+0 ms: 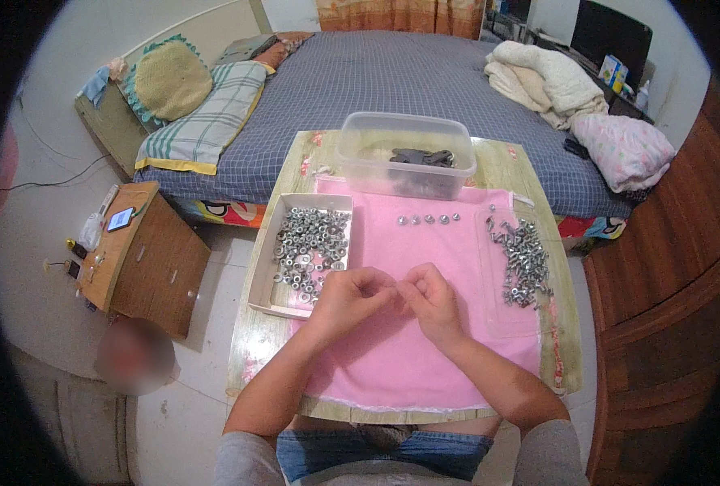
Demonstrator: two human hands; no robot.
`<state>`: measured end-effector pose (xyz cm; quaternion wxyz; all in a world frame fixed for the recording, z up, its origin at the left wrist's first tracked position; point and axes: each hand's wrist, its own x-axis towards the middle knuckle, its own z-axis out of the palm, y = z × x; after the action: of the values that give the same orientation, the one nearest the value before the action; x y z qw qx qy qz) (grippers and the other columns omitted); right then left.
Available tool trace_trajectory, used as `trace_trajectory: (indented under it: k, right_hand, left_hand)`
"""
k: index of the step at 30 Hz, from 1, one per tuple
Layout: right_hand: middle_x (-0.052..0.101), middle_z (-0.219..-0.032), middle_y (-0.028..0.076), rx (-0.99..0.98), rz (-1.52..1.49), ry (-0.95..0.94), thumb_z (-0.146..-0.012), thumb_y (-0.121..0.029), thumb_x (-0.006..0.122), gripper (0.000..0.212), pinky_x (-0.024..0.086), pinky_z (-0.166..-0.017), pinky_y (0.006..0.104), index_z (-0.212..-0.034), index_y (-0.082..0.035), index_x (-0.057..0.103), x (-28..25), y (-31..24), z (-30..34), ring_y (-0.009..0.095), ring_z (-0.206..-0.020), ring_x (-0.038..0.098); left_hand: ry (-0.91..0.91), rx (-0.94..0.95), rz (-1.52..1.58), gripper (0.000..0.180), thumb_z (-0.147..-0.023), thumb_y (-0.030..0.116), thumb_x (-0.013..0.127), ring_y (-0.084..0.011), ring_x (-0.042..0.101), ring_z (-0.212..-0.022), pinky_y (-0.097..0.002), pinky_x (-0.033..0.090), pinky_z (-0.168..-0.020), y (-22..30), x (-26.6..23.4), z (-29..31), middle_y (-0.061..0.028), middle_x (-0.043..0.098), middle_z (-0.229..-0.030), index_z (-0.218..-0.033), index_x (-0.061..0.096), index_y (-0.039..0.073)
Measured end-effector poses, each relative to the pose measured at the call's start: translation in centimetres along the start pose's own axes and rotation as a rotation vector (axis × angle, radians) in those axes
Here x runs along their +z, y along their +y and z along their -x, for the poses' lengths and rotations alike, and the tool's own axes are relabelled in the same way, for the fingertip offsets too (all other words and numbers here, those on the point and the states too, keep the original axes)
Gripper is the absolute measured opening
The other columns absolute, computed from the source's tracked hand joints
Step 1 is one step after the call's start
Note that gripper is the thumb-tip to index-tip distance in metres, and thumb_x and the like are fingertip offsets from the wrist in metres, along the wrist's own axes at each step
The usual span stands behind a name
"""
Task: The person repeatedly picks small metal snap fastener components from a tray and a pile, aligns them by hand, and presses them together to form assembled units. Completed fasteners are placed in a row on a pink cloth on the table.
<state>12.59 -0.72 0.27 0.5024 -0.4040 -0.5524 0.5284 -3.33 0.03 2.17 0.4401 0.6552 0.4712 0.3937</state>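
Progress: on your pink cloth (408, 364), a short row of five small metal pieces (429, 219) stands set out, which I judge to be finished work. Much appears left: the white box (279, 311) on your left is well stocked with loose nuts and washers (311, 235), and the shallow clear tray (507, 326) on your right carries a dense heap of bolts (526, 263). The clear plastic tub (364, 180) beyond the row contains dark pieces.

Hands: your left hand (348, 296) and right hand (433, 301) meet over the cloth, between box and tray, fingers curled and fingertips drawn together in a pinch. At this range I cannot tell whether either grips a part; your fingers cover the spot.
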Motion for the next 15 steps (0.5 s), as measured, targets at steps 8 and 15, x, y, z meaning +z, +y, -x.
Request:
trace_trajectory:
  k: [8, 15]
  right_hand:
    - [0.058, -0.076, 0.006, 0.079, -0.123, -0.081, -0.084, -0.006, 0.053, 0.012, 0.046, -0.056, 0.0195, -0.091, 0.0, 0.046, -0.35, 0.25, 0.16, 0.008, -0.064, 0.055]
    - [0.058, -0.079, 0.006, 0.051, -0.124, -0.062, -0.084, -0.004, 0.052, 0.015, 0.047, -0.061, 0.0208, -0.096, 0.001, 0.045, -0.37, 0.33, 0.24, 0.01, -0.068, 0.056]
  left_hand:
    - [0.013, -0.01, -0.011, 0.018, -0.073, 0.015, 0.063, -0.0089, 0.059, -0.06, -0.0224, 0.046, -0.055, -0.03, -0.03, -0.01, -0.0079, 0.064, -0.068, -0.083, 0.064, 0.0]
    - [0.004, -0.019, -0.036, 0.013, -0.078, 0.006, 0.061, -0.0061, 0.057, -0.065, -0.0189, 0.047, -0.059, 0.83, -0.1, 0.01, -0.0037, 0.063, -0.073, -0.087, 0.062, -0.004]
